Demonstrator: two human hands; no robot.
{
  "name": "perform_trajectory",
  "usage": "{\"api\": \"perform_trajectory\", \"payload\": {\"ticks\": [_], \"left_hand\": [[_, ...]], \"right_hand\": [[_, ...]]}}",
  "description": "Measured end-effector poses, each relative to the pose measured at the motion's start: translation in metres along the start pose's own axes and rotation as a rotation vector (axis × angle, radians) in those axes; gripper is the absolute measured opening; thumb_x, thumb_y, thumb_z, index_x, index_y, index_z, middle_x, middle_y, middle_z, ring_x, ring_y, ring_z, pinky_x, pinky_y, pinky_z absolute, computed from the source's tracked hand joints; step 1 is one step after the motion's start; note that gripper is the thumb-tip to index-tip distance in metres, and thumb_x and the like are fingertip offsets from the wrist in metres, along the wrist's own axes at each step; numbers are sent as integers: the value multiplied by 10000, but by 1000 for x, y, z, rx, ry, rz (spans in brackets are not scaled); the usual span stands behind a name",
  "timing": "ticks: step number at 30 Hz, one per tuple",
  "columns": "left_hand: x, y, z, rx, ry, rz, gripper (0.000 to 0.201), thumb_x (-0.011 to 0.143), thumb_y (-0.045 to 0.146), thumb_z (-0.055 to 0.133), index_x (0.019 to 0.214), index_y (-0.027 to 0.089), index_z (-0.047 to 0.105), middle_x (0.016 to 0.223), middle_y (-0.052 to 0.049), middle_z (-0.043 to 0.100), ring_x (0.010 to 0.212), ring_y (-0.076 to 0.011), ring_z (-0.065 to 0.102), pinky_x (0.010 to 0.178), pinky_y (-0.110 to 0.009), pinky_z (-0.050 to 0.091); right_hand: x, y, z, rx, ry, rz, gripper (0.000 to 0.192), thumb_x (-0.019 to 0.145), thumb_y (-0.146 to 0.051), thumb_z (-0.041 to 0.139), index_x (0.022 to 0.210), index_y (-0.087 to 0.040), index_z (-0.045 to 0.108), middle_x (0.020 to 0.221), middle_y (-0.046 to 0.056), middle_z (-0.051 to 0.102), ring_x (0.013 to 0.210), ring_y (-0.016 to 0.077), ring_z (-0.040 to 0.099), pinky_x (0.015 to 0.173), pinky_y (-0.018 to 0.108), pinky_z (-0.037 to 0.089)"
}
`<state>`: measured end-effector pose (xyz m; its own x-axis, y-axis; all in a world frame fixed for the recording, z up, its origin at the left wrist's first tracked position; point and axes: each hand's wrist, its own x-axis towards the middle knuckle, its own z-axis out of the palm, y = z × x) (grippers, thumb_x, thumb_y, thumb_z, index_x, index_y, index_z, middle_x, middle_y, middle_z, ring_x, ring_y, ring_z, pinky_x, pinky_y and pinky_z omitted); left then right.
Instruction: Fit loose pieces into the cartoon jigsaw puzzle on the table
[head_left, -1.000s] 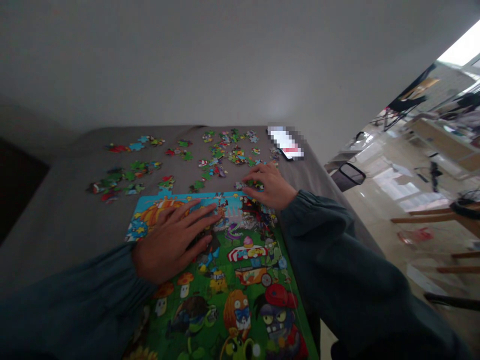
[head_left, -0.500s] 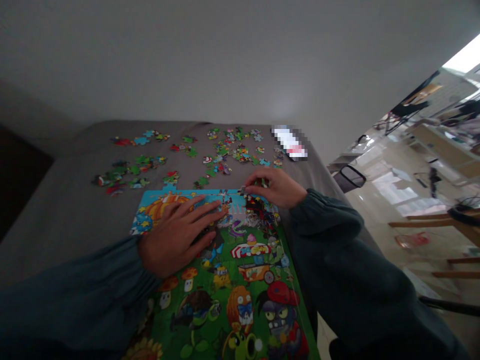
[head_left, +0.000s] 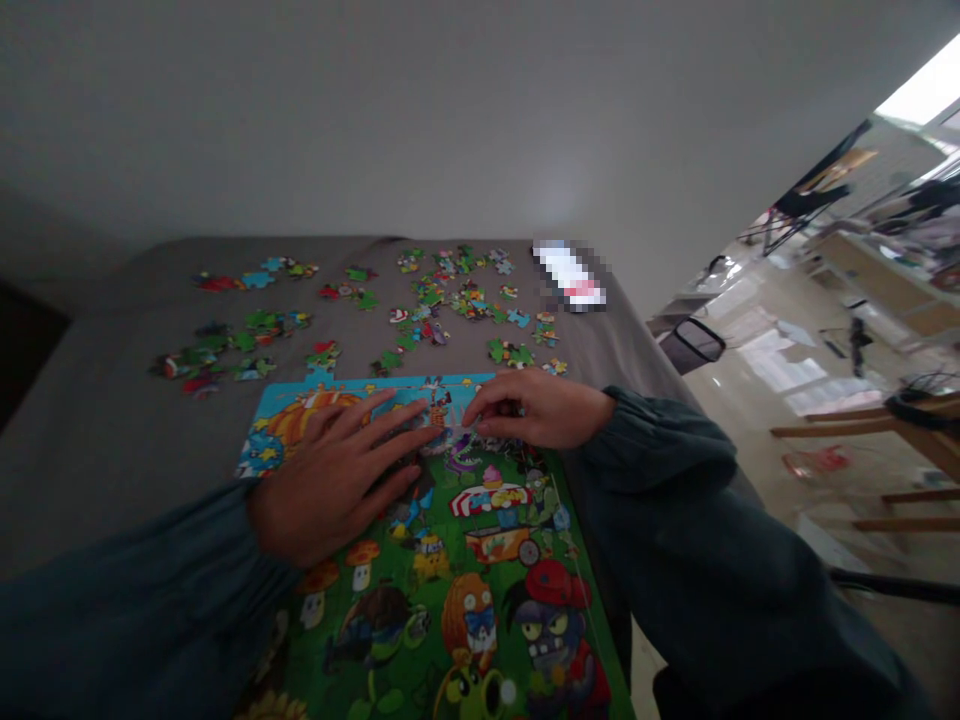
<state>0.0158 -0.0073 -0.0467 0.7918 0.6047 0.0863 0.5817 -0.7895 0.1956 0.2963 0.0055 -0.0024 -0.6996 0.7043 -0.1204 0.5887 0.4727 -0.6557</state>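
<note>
A colourful cartoon jigsaw puzzle (head_left: 487, 590), mostly assembled, lies before me with a green lower part and a blue top strip. My left hand (head_left: 341, 480) rests flat on its upper left, fingers spread, covering part of the picture beside the orange pumpkin. Over the upper right of the puzzle is my right hand (head_left: 529, 408), its fingers curled and thumb and index tips close together at the surface. Whatever may be between those fingertips is hidden. One joined bit of loose pieces (head_left: 322, 362) touches the top edge near the pumpkin.
Several loose puzzle pieces (head_left: 431, 300) are scattered on the grey cloth (head_left: 97, 400) beyond the puzzle, with another group (head_left: 225, 345) at the left. A phone with a blurred screen (head_left: 570, 275) lies at the back right. A wall rises behind; wooden furniture (head_left: 885, 420) stands at the right.
My right hand has moved down from the puzzle's top edge onto its upper right, uncovering loose pieces behind it. My left hand stays flat on the puzzle. The view has shifted slightly.
</note>
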Motion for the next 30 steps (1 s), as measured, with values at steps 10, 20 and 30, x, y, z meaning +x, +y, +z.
{"api": "perform_trajectory", "payload": {"ticks": [10, 20, 30], "left_hand": [[1, -1, 0, -13, 36, -7, 441, 1015, 475, 384, 1439, 415, 490, 1553, 10, 458, 1400, -361, 406, 1114, -627, 295], [-3, 29, -18, -116, 58, 277, 361, 1017, 372, 478, 1365, 346, 571, 1351, 35, 646, 1249, -233, 526, 1040, -408, 401], [-3, 24, -11, -129, 27, 264, 375, 1015, 406, 486, 1377, 355, 570, 1361, 42, 649, 1272, -243, 520, 1067, -420, 380]], "right_hand": [[3, 2, 4, -56, 13, -38, 227, 948, -219, 610, 1128, -148, 727, 847, 44, 705, 731, 128, 593, 680, 255, 454], [4, 3, 2, -57, 2, -54, 204, 951, -203, 602, 1090, -132, 732, 948, 70, 740, 816, 143, 622, 765, 284, 480], [6, 4, 4, -114, 31, -94, 142, 927, -202, 649, 1014, -156, 752, 964, 60, 754, 874, 162, 624, 915, 353, 449]]}}
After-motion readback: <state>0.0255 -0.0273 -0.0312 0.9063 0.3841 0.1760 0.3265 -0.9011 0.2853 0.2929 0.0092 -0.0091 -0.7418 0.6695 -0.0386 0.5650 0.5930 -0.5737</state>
